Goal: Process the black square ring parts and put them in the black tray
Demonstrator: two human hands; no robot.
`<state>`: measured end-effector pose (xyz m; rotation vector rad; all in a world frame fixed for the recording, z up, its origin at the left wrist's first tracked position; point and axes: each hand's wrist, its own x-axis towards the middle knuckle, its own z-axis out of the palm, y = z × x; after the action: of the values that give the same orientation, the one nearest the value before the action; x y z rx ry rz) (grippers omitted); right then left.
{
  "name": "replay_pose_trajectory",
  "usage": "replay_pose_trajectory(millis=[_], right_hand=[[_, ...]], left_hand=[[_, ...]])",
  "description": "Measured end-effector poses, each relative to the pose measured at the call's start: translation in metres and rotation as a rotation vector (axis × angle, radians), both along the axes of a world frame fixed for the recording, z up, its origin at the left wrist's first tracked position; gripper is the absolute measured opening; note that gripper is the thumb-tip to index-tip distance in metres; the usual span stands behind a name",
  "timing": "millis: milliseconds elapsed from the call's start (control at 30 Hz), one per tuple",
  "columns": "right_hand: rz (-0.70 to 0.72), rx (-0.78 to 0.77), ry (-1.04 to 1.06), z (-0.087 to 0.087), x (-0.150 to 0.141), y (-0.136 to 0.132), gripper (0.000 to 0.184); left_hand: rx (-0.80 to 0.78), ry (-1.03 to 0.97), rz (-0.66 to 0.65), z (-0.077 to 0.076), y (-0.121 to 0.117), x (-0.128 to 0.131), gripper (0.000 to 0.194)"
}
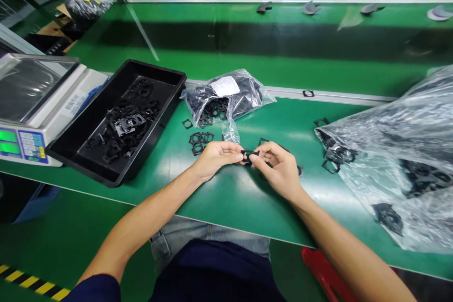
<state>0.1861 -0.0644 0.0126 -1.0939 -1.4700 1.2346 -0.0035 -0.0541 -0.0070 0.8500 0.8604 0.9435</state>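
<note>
Between my two hands, just above the green table [226, 198], is a small black frame-like plastic part [250, 153] with a round opening. My left hand [220, 155] pinches its left end between thumb and fingers. At its right end the thumb and fingers of my right hand [278, 166] are closed on it. Whether it is one piece or two fitted together I cannot tell. Several loose black square frames [201, 138] lie left of my hands. A few more parts are partly hidden behind my right hand.
A black tray [173, 99] of black parts stands left, beside a weighing scale [53, 104]. Behind my hands lies a clear bag [244, 96] of black parts; a larger plastic bag [382, 146] spills parts at right. A metal rail [339, 97] crosses the table.
</note>
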Motion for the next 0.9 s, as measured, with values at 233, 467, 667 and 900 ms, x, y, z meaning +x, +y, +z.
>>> replay_pose_trajectory(millis=[233, 467, 667, 900], right_hand=[[0.050, -0.074, 0.036, 0.000, 0.000, 0.001, 0.039], [0.022, -0.057, 0.028, -0.002, -0.003, 0.001, 0.035], [-0.049, 0.094, -0.125, -0.004, -0.004, -0.003, 0.028], [-0.008, 0.306, -0.316, -0.002, 0.001, 0.001, 0.013]], left_hand=[[0.080, 0.097, -0.098, 0.001, 0.001, -0.005, 0.042], [0.218, 0.187, -0.064, 0.002, 0.003, -0.009, 0.040], [0.349, 0.326, 0.073, -0.001, -0.002, -0.003, 0.025], [0.628, 0.470, 0.136, 0.004, -0.008, 0.003, 0.013]])
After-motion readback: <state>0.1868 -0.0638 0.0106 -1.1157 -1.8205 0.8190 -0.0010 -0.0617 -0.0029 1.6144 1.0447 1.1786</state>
